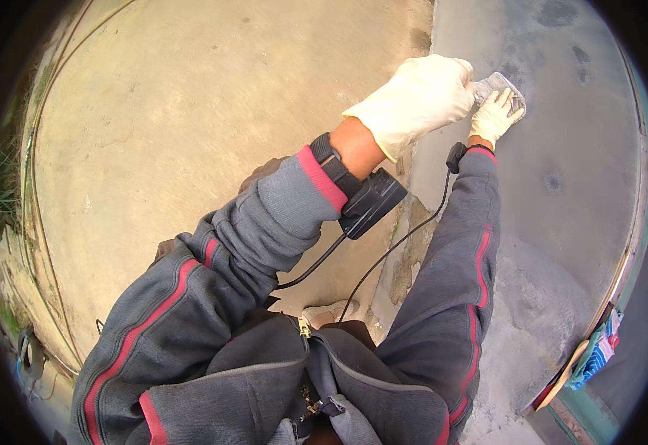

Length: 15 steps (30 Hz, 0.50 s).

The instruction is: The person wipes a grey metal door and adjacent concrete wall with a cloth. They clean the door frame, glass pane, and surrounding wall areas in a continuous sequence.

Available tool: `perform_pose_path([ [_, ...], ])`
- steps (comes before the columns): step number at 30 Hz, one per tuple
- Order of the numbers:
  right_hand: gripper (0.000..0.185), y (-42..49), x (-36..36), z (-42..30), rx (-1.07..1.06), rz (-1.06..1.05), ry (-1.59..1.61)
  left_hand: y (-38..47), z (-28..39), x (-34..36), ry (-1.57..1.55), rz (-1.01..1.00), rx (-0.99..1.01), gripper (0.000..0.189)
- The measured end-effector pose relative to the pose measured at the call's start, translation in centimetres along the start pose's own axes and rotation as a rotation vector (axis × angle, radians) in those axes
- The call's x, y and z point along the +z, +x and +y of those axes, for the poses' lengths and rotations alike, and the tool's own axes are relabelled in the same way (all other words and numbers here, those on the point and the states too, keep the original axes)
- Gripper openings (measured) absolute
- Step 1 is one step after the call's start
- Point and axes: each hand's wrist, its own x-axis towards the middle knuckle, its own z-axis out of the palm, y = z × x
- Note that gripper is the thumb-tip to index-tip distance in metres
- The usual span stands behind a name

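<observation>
A pale glove covers my left hand (427, 100), which is raised with its fingers curled, near the upper middle of the view. Whether it grips the near edge of the cloth cannot be told. My right hand (493, 117), also gloved, lies with spread fingers on a folded grey cloth (496, 83), pressing it against a smooth grey concrete surface (557, 139). The cloth's near side is partly hidden by both hands. Black devices with cables are strapped at both wrists, the larger one (374, 203) at the left wrist.
Tan concrete ground (190, 111) lies to the left, with a broken edge (410, 245) between it and the grey surface. Long hoses (34, 167) run along the far left. A striped, colourful cloth (596, 353) hangs at the lower right, beside a green frame (591, 409). A shoe (329, 311) shows below.
</observation>
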Motion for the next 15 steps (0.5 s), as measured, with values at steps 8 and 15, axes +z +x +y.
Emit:
perform_pose_path([
  [8, 0.052, -15.5, 5.8, -9.0, -0.411, -0.930, -0.167, 0.4, -0.5, -0.4, 0.064, 0.002, -0.024, 0.033],
  [15, 0.045, -27.9, 2.4, -1.3, -0.473, -0.751, -0.065, 0.1, -0.1, -0.1, 0.040, 0.000, -0.005, 0.031],
])
